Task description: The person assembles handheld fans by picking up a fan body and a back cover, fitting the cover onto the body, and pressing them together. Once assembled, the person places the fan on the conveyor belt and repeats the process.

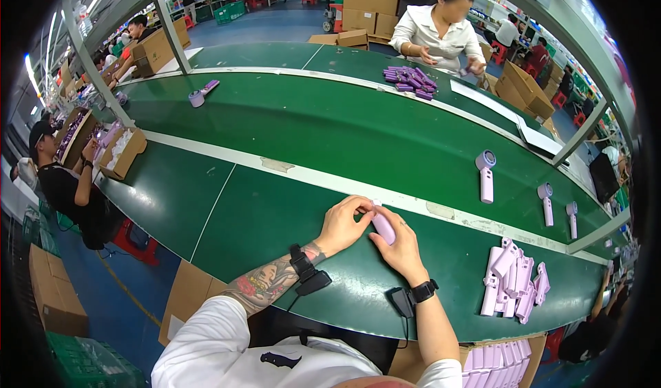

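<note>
A light purple handle-shaped plastic housing (pixel 383 230) is held between both hands above the green worktop (pixel 289 212). My right hand (pixel 403 250) is closed along its side, with the thumb on the near end. At its far end, the fingers of my left hand (pixel 344 225) are pinched together against it, next to a small whitish part (pixel 376 203). The fingers partly hide that end. To the right, a pile of light purple housing pieces (pixel 513 278) lies on the worktop.
Beyond a pale strip (pixel 317 176), a green belt carries several purple handheld fans (pixel 486 178). Opposite, a person (pixel 441 33) works near a heap of dark purple parts (pixel 411 80). A carton of purple housings (pixel 499 360) stands below my right arm; another person (pixel 65 174) sits left.
</note>
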`<action>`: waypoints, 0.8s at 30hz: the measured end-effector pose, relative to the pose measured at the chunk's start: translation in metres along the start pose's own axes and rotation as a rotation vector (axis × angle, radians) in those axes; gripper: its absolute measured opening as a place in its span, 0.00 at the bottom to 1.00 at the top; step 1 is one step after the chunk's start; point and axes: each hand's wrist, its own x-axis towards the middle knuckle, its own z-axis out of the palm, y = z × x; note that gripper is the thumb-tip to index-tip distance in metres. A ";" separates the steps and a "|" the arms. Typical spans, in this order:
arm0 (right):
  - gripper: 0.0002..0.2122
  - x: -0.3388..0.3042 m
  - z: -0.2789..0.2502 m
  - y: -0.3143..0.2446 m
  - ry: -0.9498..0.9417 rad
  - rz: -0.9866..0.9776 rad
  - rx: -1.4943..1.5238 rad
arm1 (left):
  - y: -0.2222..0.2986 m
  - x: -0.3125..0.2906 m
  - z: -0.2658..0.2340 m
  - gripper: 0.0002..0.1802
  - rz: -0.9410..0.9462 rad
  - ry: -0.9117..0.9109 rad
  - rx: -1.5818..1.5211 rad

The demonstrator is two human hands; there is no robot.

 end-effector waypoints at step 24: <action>0.27 0.002 -0.001 -0.004 -0.006 0.008 0.000 | -0.004 0.000 -0.002 0.07 0.044 -0.024 -0.053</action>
